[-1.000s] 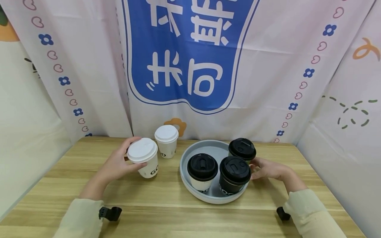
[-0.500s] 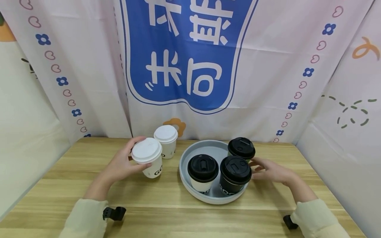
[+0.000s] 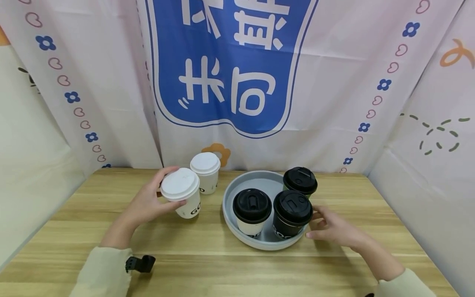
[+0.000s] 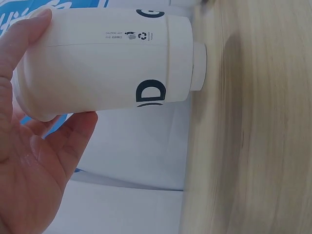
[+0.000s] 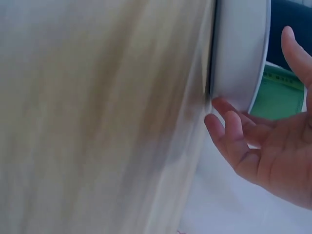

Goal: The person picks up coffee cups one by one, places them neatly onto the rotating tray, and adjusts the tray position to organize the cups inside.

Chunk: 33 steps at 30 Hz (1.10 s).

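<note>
My left hand (image 3: pixel 146 204) grips a white paper cup (image 3: pixel 190 203) with a white lid, thumb on the near side. In the left wrist view this cup (image 4: pixel 97 63) looks slightly raised above the table. A second white-lidded cup (image 3: pixel 208 175) stands just behind it. My right hand (image 3: pixel 332 229) is at the right edge of a round grey tray (image 3: pixel 267 246), fingers loosely bent, thumb apart. In the right wrist view its fingertips lie against or very near the tray's lower edge (image 5: pixel 239 53); contact is unclear.
On the tray stand a white cup with black lid (image 3: pixel 252 206), a black cup (image 3: pixel 292 210) and, behind it, a green cup with black lid (image 3: pixel 299 180). A printed cloth (image 3: pixel 334 90) hangs behind the wooden table (image 3: pixel 208 264).
My left hand has shifted a little right with the white cup, closer to the other white cup. My right hand has moved nearer along the tray's right side, away from the green cup.
</note>
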### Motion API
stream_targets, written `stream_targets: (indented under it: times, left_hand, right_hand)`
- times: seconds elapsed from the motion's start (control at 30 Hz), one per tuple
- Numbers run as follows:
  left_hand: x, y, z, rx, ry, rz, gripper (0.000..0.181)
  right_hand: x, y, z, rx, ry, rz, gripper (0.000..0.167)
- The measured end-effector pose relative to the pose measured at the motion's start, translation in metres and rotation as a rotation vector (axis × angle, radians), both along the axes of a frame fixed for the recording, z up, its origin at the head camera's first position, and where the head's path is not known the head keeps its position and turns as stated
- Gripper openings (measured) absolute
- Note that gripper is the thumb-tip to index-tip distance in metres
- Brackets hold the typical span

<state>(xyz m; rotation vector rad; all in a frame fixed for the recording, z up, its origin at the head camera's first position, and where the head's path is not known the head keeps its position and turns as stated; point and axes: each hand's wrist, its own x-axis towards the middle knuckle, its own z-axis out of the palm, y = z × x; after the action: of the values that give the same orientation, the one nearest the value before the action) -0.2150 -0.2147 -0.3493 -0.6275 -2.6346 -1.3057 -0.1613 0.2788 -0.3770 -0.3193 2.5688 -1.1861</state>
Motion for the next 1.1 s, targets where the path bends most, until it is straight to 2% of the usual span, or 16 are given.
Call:
stream_targets:
  times: [0.3,0.57,0.87,1.1]
  left_hand:
    - [0.000,-0.001,-0.004,0.000,0.020,0.004,0.087]
    - [0.001,-0.002,-0.005,-0.002,0.009,0.003,0.087]
    - [0.003,-0.004,-0.001,-0.008,0.006,0.005,0.088]
    - [0.006,-0.006,0.000,0.008,0.013,0.000,0.087]
  right_hand:
    - [-0.001,-0.011,-0.005,0.033,0.039,-0.066,0.093]
    - [-0.005,-0.016,-0.006,0.013,0.042,-0.065,0.097]
    - [-0.021,-0.006,-0.003,-0.037,0.030,0.044,0.087]
    - [-0.038,0.006,-0.004,-0.074,-0.006,0.141,0.087]
